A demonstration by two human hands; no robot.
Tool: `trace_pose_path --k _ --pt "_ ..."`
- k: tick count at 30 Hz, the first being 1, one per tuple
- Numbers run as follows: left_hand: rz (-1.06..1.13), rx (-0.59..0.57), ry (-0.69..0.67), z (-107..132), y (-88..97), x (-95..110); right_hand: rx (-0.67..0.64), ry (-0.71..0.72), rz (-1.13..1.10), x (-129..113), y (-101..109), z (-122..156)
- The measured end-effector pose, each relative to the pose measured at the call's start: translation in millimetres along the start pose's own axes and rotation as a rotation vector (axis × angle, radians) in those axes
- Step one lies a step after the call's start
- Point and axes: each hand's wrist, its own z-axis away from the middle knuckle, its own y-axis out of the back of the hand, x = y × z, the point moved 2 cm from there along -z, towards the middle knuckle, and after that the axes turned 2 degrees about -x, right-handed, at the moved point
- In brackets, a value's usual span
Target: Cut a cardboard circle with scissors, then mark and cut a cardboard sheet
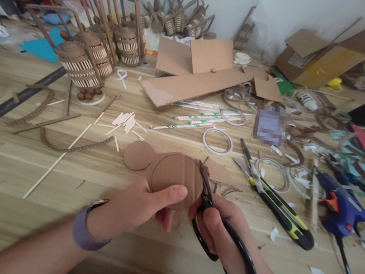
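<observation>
A piece of brown cardboard [173, 172] with a round outline drawn on it is pinched in my left hand [145, 204], thumb on top and fingers underneath. My right hand [229, 235] grips black-handled scissors [241, 251], fingers through the loops. The scissor blades lie at the right edge of the cardboard, along the drawn curve. Just beyond my left hand, a small cardboard disc [138, 155] rests on the table. Cardboard scraps [218, 171] lie behind the blades.
A yellow-black utility knife [281, 211] and blue glue gun [344, 202] lie to the right. Tape rolls [217, 141], short sticks [126, 121] and wrapped chopsticks [188, 122] spread across the middle. Handled lantern-like baskets [84, 62] stand back left; cardboard sheets [190, 83] lie behind.
</observation>
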Motion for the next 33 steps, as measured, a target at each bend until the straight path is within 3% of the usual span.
trace_pose_path --k 15,20,27,33 --pt "0.23 0.017 -0.192 -3.7 -4.9 2.5 0.007 0.035 -0.021 -3.5 -2.4 -2.3" --pt "0.204 0.009 -0.183 -0.1 -3.5 5.0 -0.018 0.029 0.041 -4.9 -1.6 -3.1" --pt "0.174 0.085 -0.157 0.8 -2.4 12.2 -0.037 0.014 0.085 -4.9 1.5 -2.9" --pt "0.097 0.063 -0.157 0.3 -1.1 8.0 -0.048 -0.023 0.038 -3.6 2.5 -4.9"
